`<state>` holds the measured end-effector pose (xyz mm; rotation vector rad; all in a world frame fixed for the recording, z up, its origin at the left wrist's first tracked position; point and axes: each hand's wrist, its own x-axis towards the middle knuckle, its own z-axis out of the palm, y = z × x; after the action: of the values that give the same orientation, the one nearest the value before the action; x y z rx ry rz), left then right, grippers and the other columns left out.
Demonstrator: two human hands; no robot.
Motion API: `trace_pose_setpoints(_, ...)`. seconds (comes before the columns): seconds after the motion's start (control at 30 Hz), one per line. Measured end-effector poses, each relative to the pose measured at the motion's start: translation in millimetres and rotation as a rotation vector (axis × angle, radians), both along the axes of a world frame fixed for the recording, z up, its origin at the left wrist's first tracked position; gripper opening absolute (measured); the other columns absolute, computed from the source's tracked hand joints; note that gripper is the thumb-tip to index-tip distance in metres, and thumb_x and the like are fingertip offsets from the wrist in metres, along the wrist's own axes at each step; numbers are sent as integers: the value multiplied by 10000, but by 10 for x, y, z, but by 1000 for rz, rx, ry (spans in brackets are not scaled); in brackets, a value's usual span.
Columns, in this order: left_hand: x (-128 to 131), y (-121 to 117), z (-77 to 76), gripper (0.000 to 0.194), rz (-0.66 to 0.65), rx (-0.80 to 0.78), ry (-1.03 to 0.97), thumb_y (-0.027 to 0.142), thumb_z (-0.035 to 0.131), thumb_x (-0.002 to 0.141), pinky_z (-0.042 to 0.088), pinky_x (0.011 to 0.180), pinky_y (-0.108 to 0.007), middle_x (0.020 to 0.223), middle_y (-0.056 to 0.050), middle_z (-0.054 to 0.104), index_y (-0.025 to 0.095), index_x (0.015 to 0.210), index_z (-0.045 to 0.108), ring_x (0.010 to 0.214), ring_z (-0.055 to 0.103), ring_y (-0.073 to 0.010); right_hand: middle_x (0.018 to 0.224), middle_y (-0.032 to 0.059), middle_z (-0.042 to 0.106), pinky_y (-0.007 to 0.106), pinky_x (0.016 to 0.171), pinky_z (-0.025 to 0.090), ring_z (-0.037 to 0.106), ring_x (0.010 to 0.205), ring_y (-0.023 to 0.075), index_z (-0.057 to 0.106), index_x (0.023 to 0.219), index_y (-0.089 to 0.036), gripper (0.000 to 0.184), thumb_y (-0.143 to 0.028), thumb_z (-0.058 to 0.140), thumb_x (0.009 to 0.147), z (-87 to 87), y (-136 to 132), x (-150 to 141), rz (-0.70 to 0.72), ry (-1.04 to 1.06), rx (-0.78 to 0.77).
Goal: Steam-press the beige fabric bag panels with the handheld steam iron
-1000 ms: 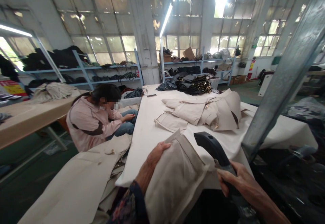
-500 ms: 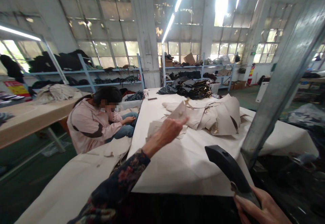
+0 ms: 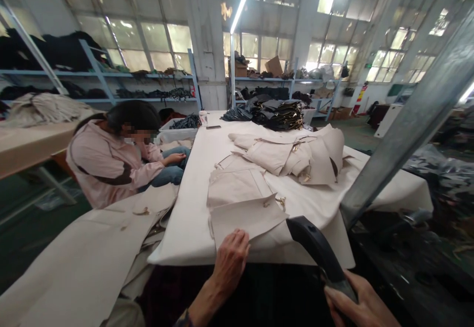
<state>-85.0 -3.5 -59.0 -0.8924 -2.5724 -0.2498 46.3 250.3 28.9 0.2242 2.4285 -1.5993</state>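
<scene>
Gripping blk tool [image 3: 319, 249], R hand [image 3: 365, 298]

tool [image 3: 314, 243]: black | cloth piece [image 3: 240, 220]: beige | table cover [image 3: 188, 223]: white | jacket [image 3: 99, 154]: pink, dark patch | shelves [image 3: 195, 78]: blue

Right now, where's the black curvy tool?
In the head view, the black tool is at the lower right, held in the right hand, its tip just right of the beige piece on the white table.
</scene>
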Motion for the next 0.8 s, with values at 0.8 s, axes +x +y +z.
trace_pose_setpoints(0.8, -46, -319, -408, 456, -31, 361, 81, -3, 423, 785, 480, 945, -427, 1170, -108, 630, 141, 1199, 550, 1126, 531, -246, 453, -53, 555, 217, 423, 433, 546, 400, 121, 486, 669, -196, 207, -347, 502, 809, -116, -551, -1157, -6, 88, -11)
